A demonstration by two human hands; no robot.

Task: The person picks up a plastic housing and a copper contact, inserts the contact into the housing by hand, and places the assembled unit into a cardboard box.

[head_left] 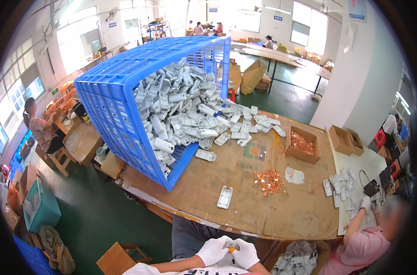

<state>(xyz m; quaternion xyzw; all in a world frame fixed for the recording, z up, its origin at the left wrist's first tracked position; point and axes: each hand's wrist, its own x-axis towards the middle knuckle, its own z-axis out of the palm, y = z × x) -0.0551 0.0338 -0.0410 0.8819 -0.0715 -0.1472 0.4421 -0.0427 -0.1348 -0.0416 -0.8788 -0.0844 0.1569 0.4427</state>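
Close to my body, below the table's front edge, my left hand and my right hand meet in white gloves. Between their closed fingers is a small grey-and-orange part; the gloves cover much of it, so its exact kind is unclear. Ahead on the cardboard-covered table lies a single white plastic casing, open side up. To its right sits a loose heap of small copper-coloured metal pieces, with a clear plastic piece beside it.
A tipped blue crate spills many white casings onto the table. A carton of copper pieces stands at right. Beneath the table edge is a box of casings. A gloved co-worker sits at right; a wooden stool stands at left.
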